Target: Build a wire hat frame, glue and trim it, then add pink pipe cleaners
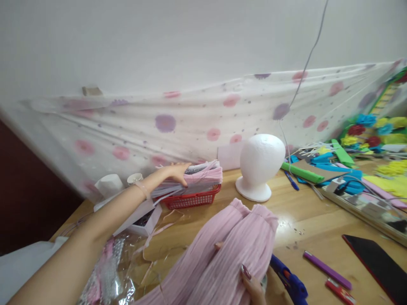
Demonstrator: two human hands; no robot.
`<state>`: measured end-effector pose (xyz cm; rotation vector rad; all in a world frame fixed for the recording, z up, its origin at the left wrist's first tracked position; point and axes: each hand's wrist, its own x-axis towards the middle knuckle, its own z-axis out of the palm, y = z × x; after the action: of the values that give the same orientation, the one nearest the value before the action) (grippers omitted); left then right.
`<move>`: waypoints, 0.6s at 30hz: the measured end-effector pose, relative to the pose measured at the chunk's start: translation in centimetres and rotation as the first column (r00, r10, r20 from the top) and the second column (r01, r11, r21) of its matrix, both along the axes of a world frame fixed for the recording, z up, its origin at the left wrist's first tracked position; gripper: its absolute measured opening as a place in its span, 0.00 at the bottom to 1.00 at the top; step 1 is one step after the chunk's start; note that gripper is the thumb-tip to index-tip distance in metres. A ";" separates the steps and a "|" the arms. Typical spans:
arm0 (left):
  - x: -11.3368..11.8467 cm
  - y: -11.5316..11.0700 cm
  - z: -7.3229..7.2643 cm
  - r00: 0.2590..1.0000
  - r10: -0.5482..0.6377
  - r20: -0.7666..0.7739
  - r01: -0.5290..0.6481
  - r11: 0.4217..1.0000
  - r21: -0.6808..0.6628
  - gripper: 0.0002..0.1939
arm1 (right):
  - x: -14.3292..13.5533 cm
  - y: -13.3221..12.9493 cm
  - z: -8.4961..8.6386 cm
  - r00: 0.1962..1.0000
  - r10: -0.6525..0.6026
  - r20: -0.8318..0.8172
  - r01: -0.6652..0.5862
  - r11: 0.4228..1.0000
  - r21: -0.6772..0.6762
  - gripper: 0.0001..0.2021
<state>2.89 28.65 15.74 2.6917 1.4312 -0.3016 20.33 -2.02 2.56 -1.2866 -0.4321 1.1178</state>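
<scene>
My right hand (252, 286) grips a long bundle of pink pleated material (232, 250), thumb on its front face and one fingertip showing between the folds. At the back of the table, my left hand (176, 173) lies over a stack of pink and grey-white folded strips (203, 174) in a red basket (193, 200). Its thumb is apart from the other fingers, which are partly hidden. Just beyond the bundle stands a white foam head (262, 165). A blue glue gun (288, 281) lies beside my right hand, partly covered.
A white box (146, 222) and clear plastic packaging (127, 271) are at the left. On the right are a power strip (365, 212), a dark phone-like slab (378, 267), a purple stick (327, 270), a blue pen (291, 181) and coloured paper pieces (327, 169).
</scene>
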 end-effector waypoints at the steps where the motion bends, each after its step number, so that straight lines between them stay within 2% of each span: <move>1: 0.4 0.4 0.0 1.000 -0.006 -0.004 0.006 1.000 0.011 0.29 | -0.1 -0.1 0.0 1.000 -0.023 -0.019 0.024 0.999 0.023 0.11; 3: 0.9 1.2 0.3 1.000 -0.016 -0.007 0.016 0.999 0.033 0.23 | -0.4 -0.4 -0.3 0.995 -0.079 -0.065 0.085 0.991 0.100 0.08; 6: 1.1 1.9 0.4 1.000 -0.019 0.007 0.018 0.998 0.064 0.21 | -0.8 -0.5 -0.9 0.988 -0.118 -0.101 0.136 0.972 0.193 0.05; 9: 0.6 1.3 0.0 0.997 -0.038 0.061 0.033 0.996 0.082 0.22 | -0.9 -0.4 -1.2 0.988 -0.112 -0.110 0.134 0.966 0.222 0.05; 11: -0.2 0.3 0.5 0.991 -0.051 0.124 0.037 0.993 0.116 0.25 | -1.1 -0.4 -1.3 0.987 -0.108 -0.123 0.135 0.962 0.239 0.05; 14: -1.8 -2.4 2.8 0.965 -0.061 0.254 0.003 0.975 0.222 0.30 | -1.5 -0.4 -1.2 0.985 -0.096 -0.146 0.132 0.956 0.262 0.08; 16: -2.9 -5.7 4.9 0.931 -0.063 0.359 -0.053 0.951 0.306 0.21 | -1.9 -0.4 -0.7 0.976 -0.074 -0.203 0.132 0.949 0.288 0.12; 17: -3.5 -7.8 5.8 0.907 -0.055 0.416 -0.100 0.934 0.343 0.16 | -2.1 -0.4 -0.4 0.970 -0.059 -0.236 0.130 0.945 0.299 0.14; 18: -4.1 -10.4 6.4 0.880 -0.044 0.474 -0.155 0.915 0.373 0.16 | -2.3 -0.4 -0.1 0.962 -0.044 -0.269 0.128 0.945 0.303 0.18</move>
<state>-1.19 18.27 22.17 2.7163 1.5290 0.6945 18.06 -2.39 2.47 -0.8554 -0.3392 1.0744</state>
